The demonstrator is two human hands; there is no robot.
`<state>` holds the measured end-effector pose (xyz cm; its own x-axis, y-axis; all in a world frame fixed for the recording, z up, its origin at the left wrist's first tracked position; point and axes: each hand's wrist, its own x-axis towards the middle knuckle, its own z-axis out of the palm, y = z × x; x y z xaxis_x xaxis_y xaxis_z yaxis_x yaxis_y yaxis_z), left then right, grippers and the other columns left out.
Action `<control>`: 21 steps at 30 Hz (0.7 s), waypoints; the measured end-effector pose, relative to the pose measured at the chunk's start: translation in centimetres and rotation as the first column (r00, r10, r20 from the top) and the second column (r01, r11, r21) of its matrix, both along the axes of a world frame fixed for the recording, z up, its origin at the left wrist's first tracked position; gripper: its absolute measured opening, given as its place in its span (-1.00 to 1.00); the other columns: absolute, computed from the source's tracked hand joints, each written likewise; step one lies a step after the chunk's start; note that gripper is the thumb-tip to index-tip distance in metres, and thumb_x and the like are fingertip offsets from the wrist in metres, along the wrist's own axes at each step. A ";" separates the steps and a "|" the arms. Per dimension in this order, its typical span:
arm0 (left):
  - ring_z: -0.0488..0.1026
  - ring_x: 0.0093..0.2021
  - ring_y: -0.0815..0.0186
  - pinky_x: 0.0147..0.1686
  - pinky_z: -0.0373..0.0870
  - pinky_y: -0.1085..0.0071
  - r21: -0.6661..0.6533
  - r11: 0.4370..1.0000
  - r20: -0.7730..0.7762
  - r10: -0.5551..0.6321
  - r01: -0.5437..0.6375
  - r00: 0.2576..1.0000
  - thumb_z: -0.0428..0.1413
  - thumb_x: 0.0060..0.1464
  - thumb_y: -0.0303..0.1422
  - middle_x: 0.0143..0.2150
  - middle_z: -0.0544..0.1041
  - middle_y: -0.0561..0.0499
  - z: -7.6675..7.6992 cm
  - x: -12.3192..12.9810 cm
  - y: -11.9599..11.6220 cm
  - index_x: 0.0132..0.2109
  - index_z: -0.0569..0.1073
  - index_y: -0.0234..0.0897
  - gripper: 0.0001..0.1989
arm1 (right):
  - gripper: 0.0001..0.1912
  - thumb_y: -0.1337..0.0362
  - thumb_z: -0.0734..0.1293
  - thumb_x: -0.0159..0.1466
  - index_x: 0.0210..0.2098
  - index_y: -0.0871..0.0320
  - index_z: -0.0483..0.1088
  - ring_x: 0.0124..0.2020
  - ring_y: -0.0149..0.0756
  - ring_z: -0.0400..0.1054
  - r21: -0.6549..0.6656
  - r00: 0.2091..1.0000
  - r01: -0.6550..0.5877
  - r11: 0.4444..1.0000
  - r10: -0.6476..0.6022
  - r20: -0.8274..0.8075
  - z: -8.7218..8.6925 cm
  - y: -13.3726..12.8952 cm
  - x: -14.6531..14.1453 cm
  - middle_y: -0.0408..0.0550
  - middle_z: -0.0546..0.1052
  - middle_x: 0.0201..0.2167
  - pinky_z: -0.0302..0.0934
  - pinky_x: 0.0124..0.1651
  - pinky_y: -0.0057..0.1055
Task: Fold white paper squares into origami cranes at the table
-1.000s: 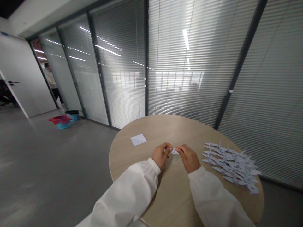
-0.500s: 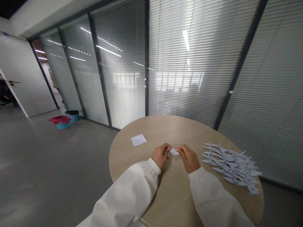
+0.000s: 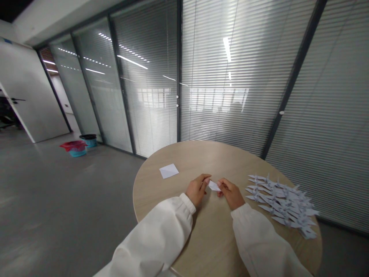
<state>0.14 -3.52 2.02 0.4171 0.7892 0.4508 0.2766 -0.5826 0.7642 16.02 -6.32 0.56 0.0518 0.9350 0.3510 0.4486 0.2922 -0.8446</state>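
A small folded piece of white paper (image 3: 213, 186) is held between my two hands over the middle of the table. The fingers of my left hand (image 3: 198, 188) pinch its left end. At its right end, my right hand (image 3: 230, 193) grips it between thumb and fingers. Farther off to the left lies a flat white paper square (image 3: 169, 171) with a diagonal crease. To the right of my right hand, many folded white paper cranes (image 3: 284, 202) sit close together in rows.
The round wooden table (image 3: 213, 154) stands near a glass partition (image 3: 219, 77) with blinds. On the floor at the left are a blue bin with a red liner (image 3: 75, 148) and another with a black liner (image 3: 89, 140). A white door (image 3: 31, 92) stands ajar.
The folded paper has tilted, its right end now lower. My right hand has shifted slightly right and its fingers have changed their grip. My left fingers have also moved a little.
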 end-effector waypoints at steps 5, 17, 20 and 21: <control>0.22 -0.03 0.24 -0.30 0.36 0.44 0.138 0.978 0.030 -0.164 0.158 0.986 0.09 -0.10 -0.26 0.04 0.22 -0.10 0.4 0.1 -0.4 0.03 0.24 -0.17 -0.51 | -0.74 0.08 0.20 0.05 -0.56 0.15 0.23 -0.68 -0.44 0.20 -0.119 0.941 -0.145 0.982 0.100 -0.325 -0.1 0.4 0.2 -0.27 0.28 -0.73 0.15 -0.55 -0.48; 0.33 -0.29 0.38 -0.32 0.33 0.48 0.184 0.946 -0.050 -0.262 0.267 0.964 0.06 -0.03 -0.34 -0.28 0.38 -0.05 0.5 -0.1 0.1 -0.13 0.43 -0.23 -0.73 | -0.78 0.16 0.27 -0.01 -0.62 0.19 0.24 -0.82 -0.58 -0.08 -0.255 0.675 -0.506 0.824 0.194 -0.712 0.6 0.0 0.1 -0.38 0.02 -0.84 0.15 -0.62 -0.45; 0.34 -0.33 0.40 -0.31 0.31 0.49 0.173 0.952 -0.060 -0.246 0.253 0.967 0.04 -0.02 -0.29 -0.32 0.41 -0.05 0.6 -0.2 0.0 -0.17 0.45 -0.24 -0.75 | -0.75 0.13 0.24 0.02 -0.63 0.20 0.24 -0.82 -0.58 -0.09 -0.259 0.694 -0.520 0.814 0.225 -0.684 0.4 0.0 0.1 -0.38 0.01 -0.85 0.16 -0.61 -0.45; 0.34 -0.33 0.39 -0.32 0.31 0.49 0.162 0.956 -0.059 -0.240 0.246 0.969 0.03 -0.02 -0.28 -0.32 0.41 -0.05 0.6 -0.1 0.0 -0.18 0.46 -0.24 -0.75 | -0.73 0.12 0.22 0.03 -0.64 0.19 0.24 -0.82 -0.58 -0.09 -0.258 0.711 -0.509 0.821 0.233 -0.663 0.3 0.0 0.1 -0.38 0.01 -0.85 0.16 -0.61 -0.45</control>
